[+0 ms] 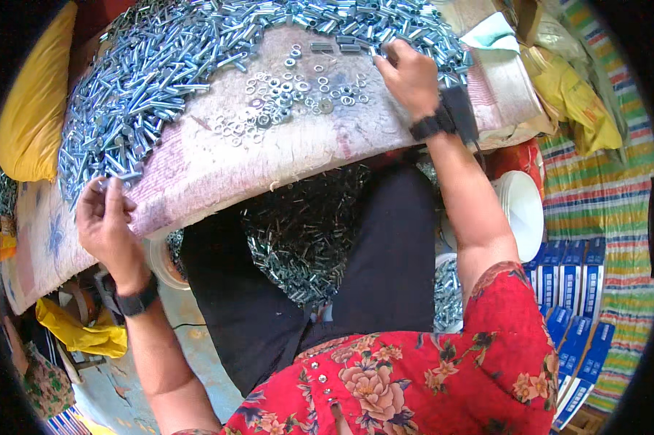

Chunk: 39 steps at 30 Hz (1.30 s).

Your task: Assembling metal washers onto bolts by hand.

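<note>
Bolts lay heaped along the board's far edge, washers loose mid-board; small, stiff, slippery steel, probably best pinched by the shank. Left hand pinched one bolt at the near-left edge, right hand curled into the pile, grip unclear.

A yellow cushion lay off the table's left edge — blue boxes stood stacked by a white bucket at right.
</note>
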Available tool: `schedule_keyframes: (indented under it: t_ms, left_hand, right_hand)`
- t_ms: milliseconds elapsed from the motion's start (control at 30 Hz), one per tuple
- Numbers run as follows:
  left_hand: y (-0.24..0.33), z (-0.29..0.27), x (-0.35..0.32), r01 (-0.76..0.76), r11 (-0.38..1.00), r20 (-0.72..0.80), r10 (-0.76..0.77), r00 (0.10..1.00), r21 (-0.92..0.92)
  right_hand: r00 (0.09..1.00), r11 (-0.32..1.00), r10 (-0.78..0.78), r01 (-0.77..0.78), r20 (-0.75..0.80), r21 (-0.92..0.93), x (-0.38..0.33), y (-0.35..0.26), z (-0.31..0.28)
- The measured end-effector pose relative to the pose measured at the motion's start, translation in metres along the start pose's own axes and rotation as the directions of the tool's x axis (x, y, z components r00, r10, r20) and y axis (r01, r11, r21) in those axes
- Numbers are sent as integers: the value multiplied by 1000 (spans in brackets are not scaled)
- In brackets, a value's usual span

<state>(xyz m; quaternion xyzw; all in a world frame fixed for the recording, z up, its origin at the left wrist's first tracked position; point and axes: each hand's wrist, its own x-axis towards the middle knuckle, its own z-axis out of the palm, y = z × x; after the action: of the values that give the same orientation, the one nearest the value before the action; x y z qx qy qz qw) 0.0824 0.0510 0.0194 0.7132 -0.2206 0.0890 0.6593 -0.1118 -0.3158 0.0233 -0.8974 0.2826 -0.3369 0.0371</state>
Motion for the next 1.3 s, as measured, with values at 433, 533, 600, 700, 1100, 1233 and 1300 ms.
schedule_keyframes:
  t_ms: [433, 533, 600, 700, 1100, 1233, 1300]
  left_hand:
    - [45, 45, -91, 562, 549, 287, -508, 812, -618]
    - [56, 52, -95, 608, 455, 315, -568, 761, -651]
    - [60, 56, -98, 618, 414, 351, -557, 753, -668]
    - [71, 58, -104, 600, 434, 341, -538, 771, -672]
    - [99, 51, -126, 497, 428, 289, -462, 838, -755]
    - [96, 47, -140, 411, 696, 225, -347, 911, -588]
    - [98, 42, -144, 378, 832, 257, -292, 921, -406]
  right_hand:
    - [974, 842, 33, -147, 224, 519, -9, -30, -19]
    - [917, 466, 51, -371, 395, 803, -67, -97, -50]
    - [913, 172, 68, -408, 403, 896, -99, -131, -50]
    - [929, -2, 59, -365, 364, 931, -118, -155, -47]
    - [956, -71, 172, -230, 239, 971, -136, -196, -63]
    - [919, -128, -10, -393, 395, 911, -137, -188, -73]
    - [913, -18, -66, -403, 402, 915, -140, -189, -76]
